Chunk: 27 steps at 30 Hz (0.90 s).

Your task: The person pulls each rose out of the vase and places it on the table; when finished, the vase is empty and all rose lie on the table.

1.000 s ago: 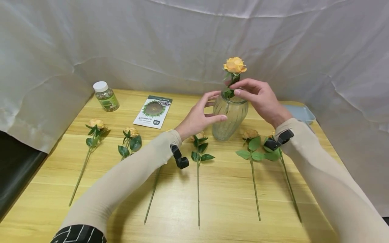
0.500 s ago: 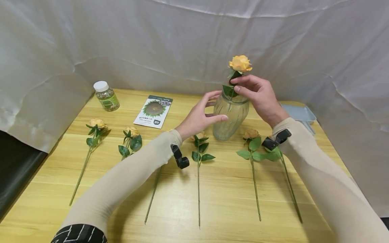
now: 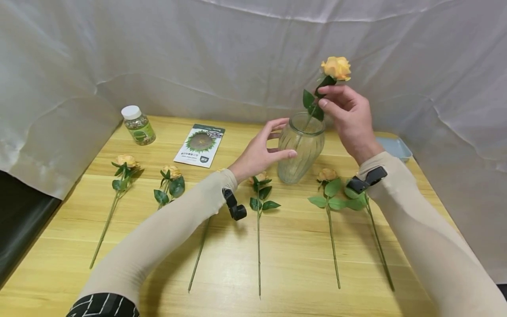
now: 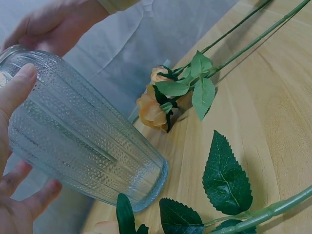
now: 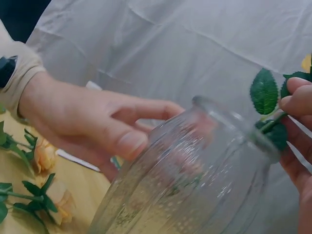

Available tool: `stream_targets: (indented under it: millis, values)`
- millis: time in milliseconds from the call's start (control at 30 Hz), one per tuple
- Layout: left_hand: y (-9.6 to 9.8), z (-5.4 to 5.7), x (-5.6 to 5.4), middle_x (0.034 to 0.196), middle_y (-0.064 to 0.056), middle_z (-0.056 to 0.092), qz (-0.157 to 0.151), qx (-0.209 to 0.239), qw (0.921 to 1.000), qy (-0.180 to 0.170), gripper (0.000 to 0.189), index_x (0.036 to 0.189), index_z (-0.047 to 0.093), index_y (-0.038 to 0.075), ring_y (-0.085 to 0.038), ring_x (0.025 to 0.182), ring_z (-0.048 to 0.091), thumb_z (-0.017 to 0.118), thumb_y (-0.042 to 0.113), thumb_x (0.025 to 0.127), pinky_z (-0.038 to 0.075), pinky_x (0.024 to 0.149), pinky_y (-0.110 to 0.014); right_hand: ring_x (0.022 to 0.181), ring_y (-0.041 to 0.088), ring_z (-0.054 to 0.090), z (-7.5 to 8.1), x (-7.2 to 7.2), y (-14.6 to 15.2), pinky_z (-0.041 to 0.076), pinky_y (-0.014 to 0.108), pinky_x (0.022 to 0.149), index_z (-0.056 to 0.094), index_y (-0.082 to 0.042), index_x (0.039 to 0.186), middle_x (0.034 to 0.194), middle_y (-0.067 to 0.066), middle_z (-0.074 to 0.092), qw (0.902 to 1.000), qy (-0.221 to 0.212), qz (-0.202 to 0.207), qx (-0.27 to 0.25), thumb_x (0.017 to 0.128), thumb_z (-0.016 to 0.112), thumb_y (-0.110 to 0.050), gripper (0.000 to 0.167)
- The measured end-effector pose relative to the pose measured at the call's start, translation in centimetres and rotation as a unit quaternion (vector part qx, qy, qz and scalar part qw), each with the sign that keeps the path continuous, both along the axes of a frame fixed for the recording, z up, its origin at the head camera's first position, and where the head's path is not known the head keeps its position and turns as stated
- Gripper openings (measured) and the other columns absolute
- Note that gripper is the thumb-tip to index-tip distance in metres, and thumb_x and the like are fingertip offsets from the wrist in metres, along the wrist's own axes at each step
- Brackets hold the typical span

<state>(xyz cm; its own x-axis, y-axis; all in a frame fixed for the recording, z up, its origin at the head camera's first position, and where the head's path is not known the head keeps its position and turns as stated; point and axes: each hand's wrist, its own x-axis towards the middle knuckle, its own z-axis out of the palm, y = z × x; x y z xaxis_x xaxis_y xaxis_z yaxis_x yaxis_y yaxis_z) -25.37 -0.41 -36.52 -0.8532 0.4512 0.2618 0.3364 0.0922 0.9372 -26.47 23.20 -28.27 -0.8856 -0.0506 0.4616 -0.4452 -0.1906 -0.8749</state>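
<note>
A ribbed clear glass vase [image 3: 303, 152] stands on the wooden table. My left hand [image 3: 255, 154] holds its left side, thumb in front and fingers round behind, as the left wrist view of the vase [image 4: 87, 126] also shows. Between thumb and fingertips, my right hand [image 3: 350, 119] pinches the stem of a yellow rose [image 3: 336, 68], just below the bloom. The rose leans right above the vase mouth, and its lower stem reaches down inside the glass. In the right wrist view, dark green leaves [image 5: 264, 92] sit beside the rim and the pinching fingers.
Several more yellow roses lie in a row, including one [image 3: 259, 202] before the vase and another [image 3: 328, 198] to its right. A seed packet [image 3: 200, 145] and a white-capped jar [image 3: 139, 127] are at the back left. A pale blue tray [image 3: 394, 147] lies back right.
My right hand has lifted the rose up and to the right, so its leaves now stand above the vase rim. The left hand and vase have hardly moved.
</note>
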Motion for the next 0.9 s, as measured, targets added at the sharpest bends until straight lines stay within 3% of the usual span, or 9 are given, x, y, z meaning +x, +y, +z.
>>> stream_targets:
  millis: [300,667,900]
  values:
    - [0.0,0.2,0.1,0.168,-0.001,0.045,0.002,-0.001,1.0000,-0.004,0.089,0.166,0.039,0.031,-0.021,0.150,0.051,0.090,0.031,0.094,0.059,0.113,-0.031,0.102,0.025,0.073,1.6,0.1,0.7,0.068,0.030,0.090,0.074,0.008,0.118,0.117,0.016,0.077,0.9889,0.012,-0.025,-0.146,0.092,0.074,0.019,0.028]
    - [0.2,0.1,-0.1,0.170,-0.001,0.043,0.008,-0.006,0.9998,-0.018,0.090,0.168,0.036,0.032,-0.023,0.153,0.048,0.089,0.023,0.095,0.058,0.116,-0.037,0.093,0.027,0.067,3.0,-0.1,2.6,0.066,0.030,0.076,0.066,0.011,0.122,0.104,0.017,0.063,0.9681,0.035,-0.048,-0.243,0.092,0.066,0.026,0.033]
    - [0.1,-0.1,0.0,0.169,0.000,0.043,0.007,-0.004,0.9999,-0.014,0.090,0.167,0.037,0.033,-0.022,0.152,0.049,0.089,0.026,0.094,0.059,0.115,-0.037,0.099,0.028,0.070,4.6,0.1,4.4,0.067,0.032,0.070,0.068,0.007,0.122,0.114,0.018,0.065,0.9533,0.025,-0.107,-0.281,0.091,0.065,0.028,0.038]
